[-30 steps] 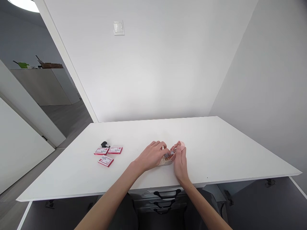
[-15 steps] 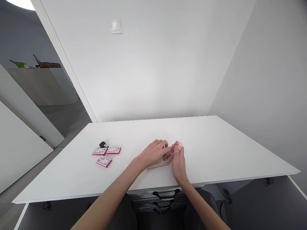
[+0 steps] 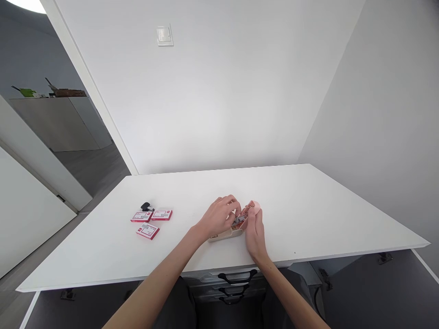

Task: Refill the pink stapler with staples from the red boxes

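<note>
A stapler lies opened near the front middle of the table, its pink top (image 3: 254, 206) raised and its cream base (image 3: 226, 235) resting on the surface. Between them shows the metal staple channel (image 3: 238, 221). My right hand (image 3: 255, 235) wraps around the pink top from the right and holds it up. Over the channel, my left hand (image 3: 221, 215) reaches in from the left with thumb and fingers pinched together. Whatever sits between those fingertips is too small to make out.
To the left lie three red-and-white staple boxes (image 3: 147, 230) and a small black staple remover (image 3: 146, 206). The white table (image 3: 192, 187) meets a wall behind. Below its front edge are drawers with black handles (image 3: 237, 277) and, at each side, open cabinet doors.
My left hand has lifted slightly off the channel, showing more of the metal and the base. My right hand keeps its hold on the pink top. The view has shifted slightly.
</note>
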`<state>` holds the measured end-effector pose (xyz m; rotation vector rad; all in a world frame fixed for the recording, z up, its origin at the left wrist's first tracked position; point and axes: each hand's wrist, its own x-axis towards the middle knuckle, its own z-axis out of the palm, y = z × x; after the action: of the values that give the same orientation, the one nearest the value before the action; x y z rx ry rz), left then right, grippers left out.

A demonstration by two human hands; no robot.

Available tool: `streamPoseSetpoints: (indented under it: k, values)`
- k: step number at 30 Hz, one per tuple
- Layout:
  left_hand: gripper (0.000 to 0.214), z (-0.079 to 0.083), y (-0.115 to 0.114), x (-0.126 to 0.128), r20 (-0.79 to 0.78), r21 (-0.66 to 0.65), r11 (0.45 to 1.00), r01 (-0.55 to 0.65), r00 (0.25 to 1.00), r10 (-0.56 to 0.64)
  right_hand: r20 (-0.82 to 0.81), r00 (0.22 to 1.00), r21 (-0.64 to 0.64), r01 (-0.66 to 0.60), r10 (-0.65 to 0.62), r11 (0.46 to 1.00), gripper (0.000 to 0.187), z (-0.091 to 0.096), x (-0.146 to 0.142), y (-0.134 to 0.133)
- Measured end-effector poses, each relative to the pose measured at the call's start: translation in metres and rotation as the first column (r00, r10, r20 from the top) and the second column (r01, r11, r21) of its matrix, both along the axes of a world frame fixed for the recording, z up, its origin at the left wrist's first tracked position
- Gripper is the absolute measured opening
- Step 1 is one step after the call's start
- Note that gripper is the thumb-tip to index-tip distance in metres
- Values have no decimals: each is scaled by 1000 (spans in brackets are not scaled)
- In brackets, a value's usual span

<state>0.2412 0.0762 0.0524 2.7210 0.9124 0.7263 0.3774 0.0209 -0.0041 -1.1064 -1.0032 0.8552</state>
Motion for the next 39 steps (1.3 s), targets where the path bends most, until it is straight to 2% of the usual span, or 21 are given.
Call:
streamPoseSetpoints:
  k: [2, 4, 8, 10, 15, 18, 21, 24, 28, 36, 39]
  values:
    - [21, 1, 0, 0, 180, -139, 990, -31, 982, 56, -4, 1000, -6, 4, -4, 1000, 43, -1, 0, 0]
    - [18, 0, 0, -2, 342, -274, 961, -42, 930, 138, -7, 1000, -10, 11, -11, 1000, 43, -2, 0, 1]
    - [11, -10, 2, -15, 561, -544, 839, -2, 742, 366, -5, 1000, -8, 10, -10, 1000, 42, -3, 1, 1]
    - [9, -16, 2, -25, 593, -628, 778, 23, 662, 458, -8, 1000, -13, 13, -13, 1000, 42, -4, 2, 2]
    - [10, -32, -3, -49, 625, -727, 682, 81, 489, 608, -9, 998, -44, 65, -66, 997, 43, -9, 4, 5]
    - [16, -37, -6, -58, 636, -760, 633, 151, 379, 673, -6, 998, -52, 60, -61, 997, 44, -11, 4, 5]
    - [20, -38, -8, -64, 635, -772, 600, 211, 305, 710, 19, 999, -54, 48, -47, 997, 43, -11, 3, 4]
    - [19, -37, -11, -69, 631, -776, 580, 248, 276, 725, 16, 999, -70, 42, -41, 997, 42, -10, 3, 3]
    - [17, -36, -17, -72, 624, -781, 567, 262, 274, 732, -5, 999, -91, 37, -38, 995, 40, -8, 3, 3]
    - [14, -38, -25, -73, 606, -795, 560, 233, 338, 720, -79, 996, -129, 16, -27, 992, 44, -13, 16, 4]
    - [13, -38, -27, -70, 590, -805, 558, 201, 369, 718, -186, 983, -121, -17, -6, 992, 49, -19, 29, 4]
